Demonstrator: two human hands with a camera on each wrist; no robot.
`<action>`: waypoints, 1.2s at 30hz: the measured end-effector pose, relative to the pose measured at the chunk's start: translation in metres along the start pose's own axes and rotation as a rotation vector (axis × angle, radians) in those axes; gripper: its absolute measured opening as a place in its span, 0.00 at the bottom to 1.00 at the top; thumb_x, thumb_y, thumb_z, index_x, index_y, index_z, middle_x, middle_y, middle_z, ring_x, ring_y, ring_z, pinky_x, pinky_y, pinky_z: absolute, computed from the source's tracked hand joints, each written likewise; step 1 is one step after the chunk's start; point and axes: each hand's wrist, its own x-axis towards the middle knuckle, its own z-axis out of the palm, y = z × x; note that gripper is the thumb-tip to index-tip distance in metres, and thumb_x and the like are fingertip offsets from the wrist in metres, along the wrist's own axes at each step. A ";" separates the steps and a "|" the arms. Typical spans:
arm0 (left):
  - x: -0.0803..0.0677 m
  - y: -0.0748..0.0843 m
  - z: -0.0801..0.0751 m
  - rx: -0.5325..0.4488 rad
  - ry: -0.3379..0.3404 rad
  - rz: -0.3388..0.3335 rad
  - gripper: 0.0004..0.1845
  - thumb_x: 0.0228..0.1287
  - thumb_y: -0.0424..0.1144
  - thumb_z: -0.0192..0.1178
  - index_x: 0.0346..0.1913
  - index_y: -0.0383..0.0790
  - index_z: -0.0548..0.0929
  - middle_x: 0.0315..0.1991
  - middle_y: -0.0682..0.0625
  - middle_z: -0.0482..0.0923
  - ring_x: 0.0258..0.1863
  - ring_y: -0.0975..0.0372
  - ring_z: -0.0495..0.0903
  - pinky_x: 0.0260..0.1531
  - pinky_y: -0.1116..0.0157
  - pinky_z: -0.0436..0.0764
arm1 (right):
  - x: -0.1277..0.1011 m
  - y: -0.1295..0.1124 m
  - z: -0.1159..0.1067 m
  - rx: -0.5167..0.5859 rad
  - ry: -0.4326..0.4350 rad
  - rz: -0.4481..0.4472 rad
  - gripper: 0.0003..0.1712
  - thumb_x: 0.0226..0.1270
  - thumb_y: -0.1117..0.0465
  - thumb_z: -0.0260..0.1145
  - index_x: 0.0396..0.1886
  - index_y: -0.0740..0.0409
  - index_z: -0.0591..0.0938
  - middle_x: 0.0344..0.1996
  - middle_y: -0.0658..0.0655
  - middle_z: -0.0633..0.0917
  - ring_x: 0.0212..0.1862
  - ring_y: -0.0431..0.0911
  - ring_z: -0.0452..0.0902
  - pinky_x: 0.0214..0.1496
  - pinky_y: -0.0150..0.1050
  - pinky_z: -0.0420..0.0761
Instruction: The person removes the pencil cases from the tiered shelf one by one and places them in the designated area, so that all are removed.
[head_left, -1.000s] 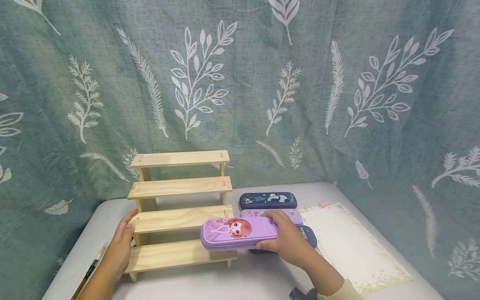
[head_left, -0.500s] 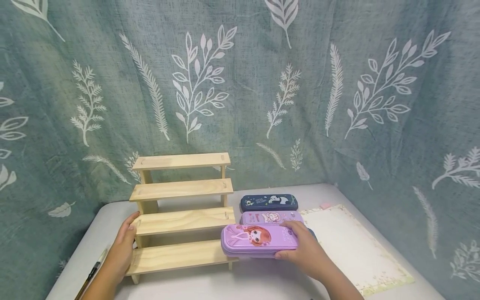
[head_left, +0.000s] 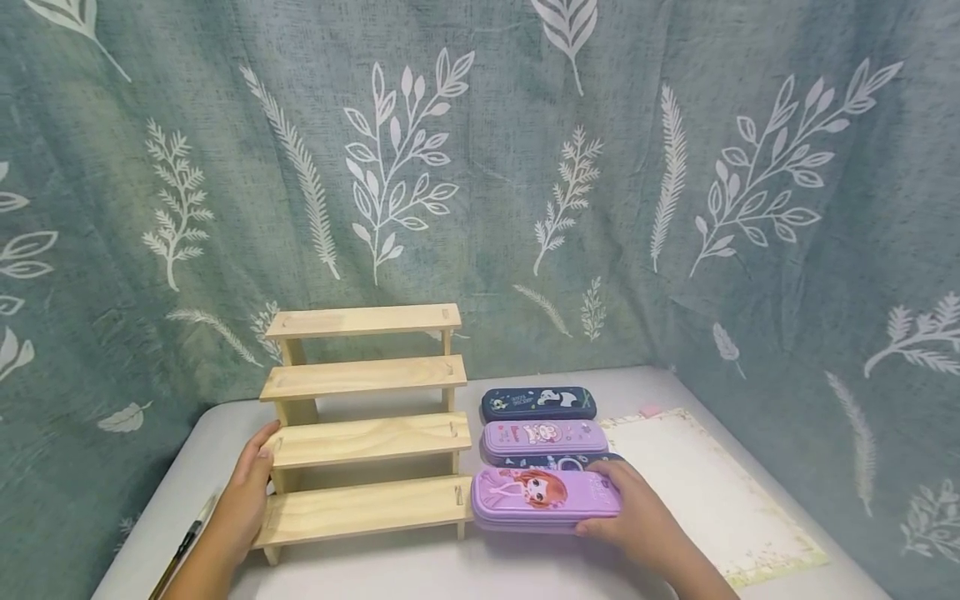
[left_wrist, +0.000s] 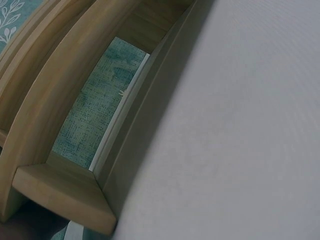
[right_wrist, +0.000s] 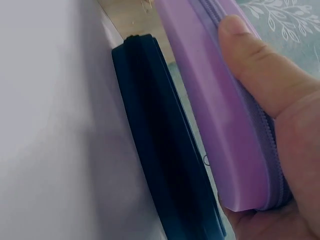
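Head view, right hand: the right hand [head_left: 637, 521] holds the purple pencil case with the girl picture [head_left: 546, 497] at its right end, fingers curled round it. The case lies on top of a dark blue case [head_left: 570, 460], of which only the far edge shows, just right of the lowest step.
Head view, left hand: the left hand [head_left: 243, 496] rests on the left side of the wooden step shelf [head_left: 365, 417], fingers quite straight against the wood, holding nothing.
Head view, progress: all four steps of the shelf are bare and four cases lie on the counter [head_left: 420, 575], so it seems no case is placed on the shelf yet.
Head view, surroundings: a navy panda case [head_left: 538, 402] and a lilac case [head_left: 543, 438] lie further back. A cream paper mat [head_left: 705, 492] is at the right, a pen [head_left: 180, 546] near left. A green leaf-print cloth [head_left: 480, 167] hangs behind.
Left wrist view: only the shelf underside [left_wrist: 60, 190] and grey counter [left_wrist: 240, 140] show; the hand is not visible.
Right wrist view: the thumb [right_wrist: 260, 75] presses on the purple case [right_wrist: 220, 115]; the dark blue case [right_wrist: 165, 150] lies directly beneath it.
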 end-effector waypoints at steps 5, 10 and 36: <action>-0.001 0.001 0.000 0.005 -0.001 0.003 0.31 0.88 0.53 0.24 0.86 0.54 0.41 0.86 0.36 0.36 0.83 0.36 0.38 0.78 0.32 0.43 | -0.004 0.006 -0.003 -0.014 -0.004 0.017 0.50 0.40 0.40 0.88 0.62 0.59 0.80 0.62 0.62 0.82 0.67 0.62 0.77 0.71 0.65 0.73; -0.003 0.001 -0.001 0.006 -0.007 0.007 0.31 0.87 0.53 0.24 0.87 0.54 0.41 0.86 0.37 0.34 0.83 0.35 0.37 0.77 0.31 0.42 | -0.008 0.013 -0.003 -0.030 0.007 0.004 0.52 0.39 0.39 0.88 0.62 0.60 0.80 0.61 0.62 0.82 0.66 0.62 0.78 0.69 0.65 0.74; -0.001 0.000 -0.002 0.013 0.011 0.029 0.31 0.87 0.55 0.25 0.86 0.54 0.42 0.85 0.35 0.38 0.83 0.36 0.39 0.77 0.31 0.43 | -0.019 0.025 -0.004 -0.023 -0.092 0.058 0.52 0.41 0.39 0.87 0.65 0.59 0.78 0.62 0.60 0.79 0.68 0.61 0.74 0.72 0.65 0.71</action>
